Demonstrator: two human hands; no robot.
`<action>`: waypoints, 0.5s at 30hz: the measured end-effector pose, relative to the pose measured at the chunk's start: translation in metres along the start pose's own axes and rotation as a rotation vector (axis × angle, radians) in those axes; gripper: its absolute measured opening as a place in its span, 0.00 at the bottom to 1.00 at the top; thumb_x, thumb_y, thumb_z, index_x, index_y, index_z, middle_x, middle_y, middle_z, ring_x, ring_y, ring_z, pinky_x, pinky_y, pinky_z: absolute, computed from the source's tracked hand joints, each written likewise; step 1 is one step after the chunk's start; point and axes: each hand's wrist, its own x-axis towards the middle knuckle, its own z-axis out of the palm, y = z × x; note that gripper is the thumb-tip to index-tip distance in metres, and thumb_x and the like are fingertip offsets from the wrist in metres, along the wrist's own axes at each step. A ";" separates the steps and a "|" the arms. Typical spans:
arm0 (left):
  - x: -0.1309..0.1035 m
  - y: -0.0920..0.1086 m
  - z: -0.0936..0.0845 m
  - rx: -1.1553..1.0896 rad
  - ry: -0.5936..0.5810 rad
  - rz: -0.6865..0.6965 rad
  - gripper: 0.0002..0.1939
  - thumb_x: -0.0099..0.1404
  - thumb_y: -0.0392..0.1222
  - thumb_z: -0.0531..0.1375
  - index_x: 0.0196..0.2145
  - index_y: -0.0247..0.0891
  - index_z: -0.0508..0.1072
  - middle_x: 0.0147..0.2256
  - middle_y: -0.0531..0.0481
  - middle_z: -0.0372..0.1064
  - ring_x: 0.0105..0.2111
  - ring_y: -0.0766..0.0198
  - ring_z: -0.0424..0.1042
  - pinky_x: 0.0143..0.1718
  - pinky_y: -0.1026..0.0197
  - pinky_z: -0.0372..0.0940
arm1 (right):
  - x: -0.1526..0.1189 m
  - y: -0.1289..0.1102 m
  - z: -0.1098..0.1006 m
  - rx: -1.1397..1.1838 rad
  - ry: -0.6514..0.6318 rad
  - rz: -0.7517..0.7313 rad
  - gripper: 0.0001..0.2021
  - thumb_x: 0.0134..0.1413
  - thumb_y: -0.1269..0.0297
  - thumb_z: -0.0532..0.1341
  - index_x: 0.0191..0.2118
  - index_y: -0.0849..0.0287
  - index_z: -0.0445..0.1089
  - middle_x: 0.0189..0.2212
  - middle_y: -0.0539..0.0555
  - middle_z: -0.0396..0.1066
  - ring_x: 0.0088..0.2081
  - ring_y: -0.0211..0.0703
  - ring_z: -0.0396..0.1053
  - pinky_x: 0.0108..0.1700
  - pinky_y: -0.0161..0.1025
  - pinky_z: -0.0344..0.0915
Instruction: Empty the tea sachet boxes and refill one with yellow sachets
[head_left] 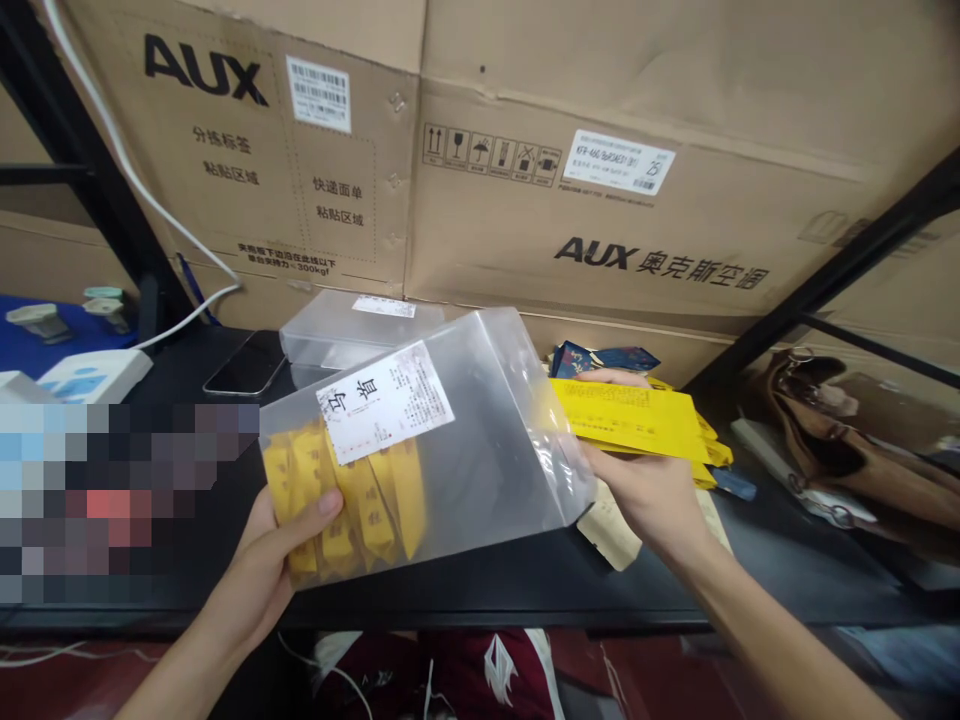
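Counts, shelf + hands

2 hands: left hand, right hand. 2 clear plastic boxes: 1 held box, 1 rear box behind it. 2 white labels on those boxes, 1 each. Yellow packets inside held box: approx 5-6, overlap too much for exact no. Yellow packet stack at right hand: several, can't count exactly. 1 phone. 2 big AUX cartons: left carton, right carton, w/ 1 white sticker each. 1 white cable. 1 brown bag. Blue packets: at least 2.
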 end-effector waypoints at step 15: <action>0.001 -0.003 -0.006 0.036 -0.009 -0.005 0.36 0.46 0.48 0.81 0.51 0.37 0.77 0.43 0.42 0.84 0.41 0.43 0.85 0.32 0.54 0.81 | 0.023 -0.051 -0.016 0.155 -0.723 0.140 0.25 0.50 0.57 0.76 0.54 0.49 0.76 0.40 0.53 0.82 0.39 0.50 0.83 0.35 0.40 0.80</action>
